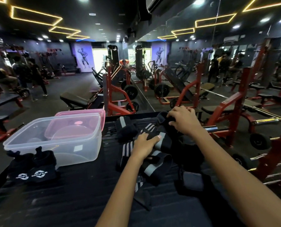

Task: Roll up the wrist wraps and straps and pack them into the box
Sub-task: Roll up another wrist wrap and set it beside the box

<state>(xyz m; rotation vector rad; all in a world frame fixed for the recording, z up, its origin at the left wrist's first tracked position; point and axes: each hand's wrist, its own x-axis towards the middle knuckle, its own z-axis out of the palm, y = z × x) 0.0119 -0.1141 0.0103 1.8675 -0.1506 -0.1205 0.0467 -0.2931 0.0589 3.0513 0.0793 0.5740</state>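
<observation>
A heap of black wrist wraps with grey and white stripes [156, 163] lies on the dark table [71, 199]. My left hand [144, 145] rests on a striped wrap [148, 128] in the middle of the heap, fingers closed over it. My right hand [184, 120] grips a black strap [162, 118] at the far end of the heap. A clear plastic box [80, 145] stands open to the left, with nothing packed in it. A pink lid [94, 112] leans behind and partly inside it.
Two black straps with white logos [33, 169] lie in front of the box at the table's left edge. A grey-padded strap [193, 181] lies right of the heap. Red gym machines, benches and a barbell [267, 119] stand beyond the table; several people are at far left.
</observation>
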